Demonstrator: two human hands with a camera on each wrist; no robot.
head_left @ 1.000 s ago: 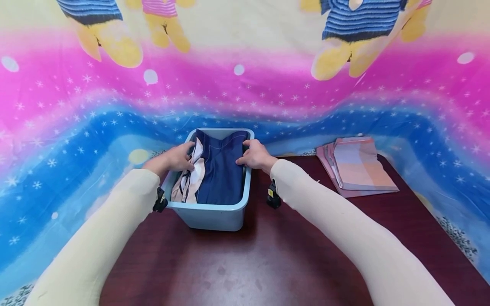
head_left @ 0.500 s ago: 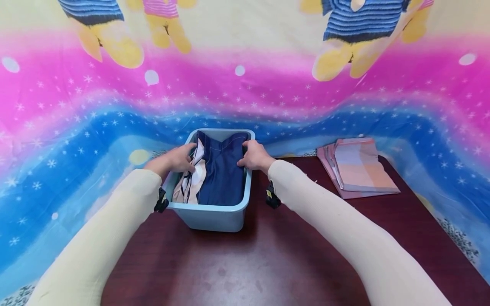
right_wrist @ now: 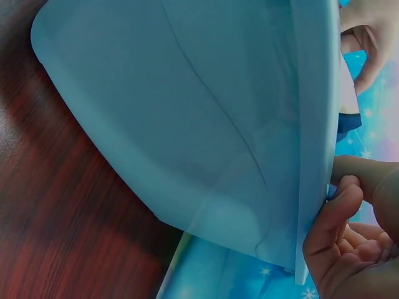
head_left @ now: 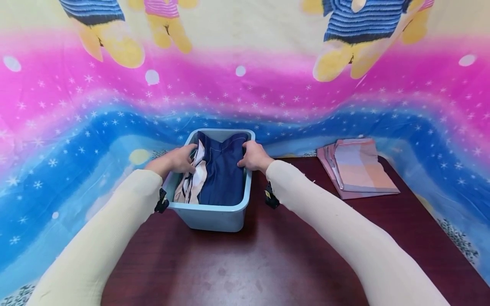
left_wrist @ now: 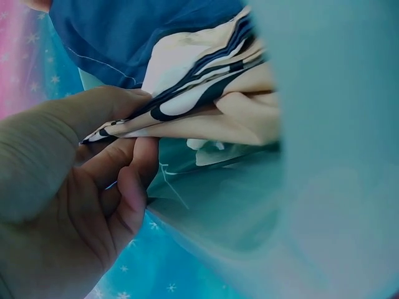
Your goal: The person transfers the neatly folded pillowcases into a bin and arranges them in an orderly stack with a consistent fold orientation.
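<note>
Since a second ago your hands have barely shifted; the clothes have settled a little deeper into the blue bin (head_left: 214, 212). Your left hand (head_left: 174, 160) pinches the cream-and-navy garment (left_wrist: 206, 106) between thumb and fingers, just inside the bin's left rim. Your right hand (head_left: 254, 156) curls over the right rim, fingertips on the navy garment (head_left: 222, 170). Both garments are already inside the bin, apparently still being tucked down. Folded plaid cloth (head_left: 357, 165) lies well apart, on your right.

The head view looks forward and down over the worktop (head_left: 268, 263) at the basket (head_left: 214, 214) near its far edge. The left wrist view sits very close at the basket's left rim, facing in; the right wrist view hugs its outer right wall (right_wrist: 206, 124), and all three share the basket.
</note>
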